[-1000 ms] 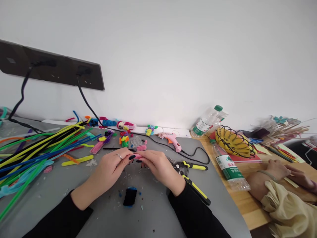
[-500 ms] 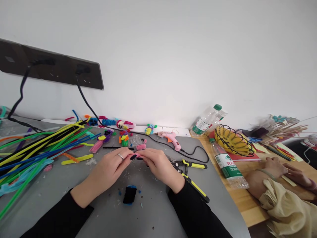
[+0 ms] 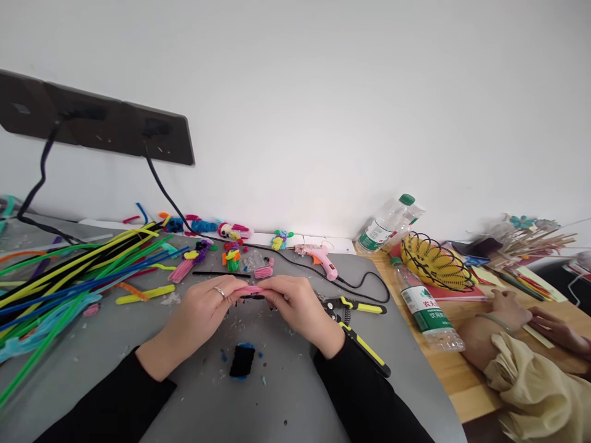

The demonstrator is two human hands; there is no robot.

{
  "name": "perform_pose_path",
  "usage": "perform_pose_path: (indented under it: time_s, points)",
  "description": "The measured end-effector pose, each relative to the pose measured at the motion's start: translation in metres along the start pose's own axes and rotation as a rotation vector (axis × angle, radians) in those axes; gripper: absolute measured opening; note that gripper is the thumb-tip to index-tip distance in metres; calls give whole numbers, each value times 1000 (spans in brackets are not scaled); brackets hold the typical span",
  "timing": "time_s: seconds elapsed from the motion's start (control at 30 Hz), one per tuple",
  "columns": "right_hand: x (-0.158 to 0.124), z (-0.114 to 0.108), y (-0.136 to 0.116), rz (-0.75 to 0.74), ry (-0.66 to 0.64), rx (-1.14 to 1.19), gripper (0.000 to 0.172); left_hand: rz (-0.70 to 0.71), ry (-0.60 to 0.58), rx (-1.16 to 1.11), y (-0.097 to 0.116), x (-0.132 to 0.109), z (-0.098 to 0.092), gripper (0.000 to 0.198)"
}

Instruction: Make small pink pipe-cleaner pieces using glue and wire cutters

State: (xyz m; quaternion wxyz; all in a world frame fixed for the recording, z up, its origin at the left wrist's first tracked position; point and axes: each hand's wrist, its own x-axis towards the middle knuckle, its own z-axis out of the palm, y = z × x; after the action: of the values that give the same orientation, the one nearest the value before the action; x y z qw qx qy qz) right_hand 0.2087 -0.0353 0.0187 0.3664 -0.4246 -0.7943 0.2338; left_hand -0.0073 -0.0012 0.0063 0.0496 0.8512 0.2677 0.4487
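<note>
A small pink fuzzy piece (image 3: 252, 289) is pinched between my two hands over the grey table (image 3: 300, 394). My left hand (image 3: 207, 307), with a ring on one finger, grips its left end. The right end is between the fingers of my right hand (image 3: 295, 304). Below them lies a black fuzzy block with blue edges (image 3: 242, 360). Yellow-and-black pliers (image 3: 364, 351) rest beside my right wrist, partly hidden by the hand. Behind my hands are a pink glue gun (image 3: 323, 259), a pink fuzzy bundle (image 3: 263, 272) and an orange-and-green figure (image 3: 232, 258).
Many coloured pipe cleaners (image 3: 74, 277) spread across the left. A black cable (image 3: 159, 184) runs from the wall sockets (image 3: 124, 129) to the glue gun. At right are a water bottle (image 3: 425, 311), a yellow-and-black basket (image 3: 434, 261) and another person's hands (image 3: 510, 307).
My left hand has shifted slightly left, and more of the pink piece shows between my fingertips. The other person's hands have moved a little.
</note>
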Motion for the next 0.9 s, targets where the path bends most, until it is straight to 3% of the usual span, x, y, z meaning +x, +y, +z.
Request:
perform_pose_path:
  time_s: [0.33, 0.6, 0.9]
  points:
    - [0, 4, 0, -47, 126, -49, 31, -241, -50, -83, 4, -2, 1, 36]
    - [-1, 0, 5, -49, 54, -149, 28, -291, -162, -88, -1, 0, -3, 39]
    - [-2, 3, 3, -99, 63, -227, 28, -179, -67, -39, -6, -5, 2, 36]
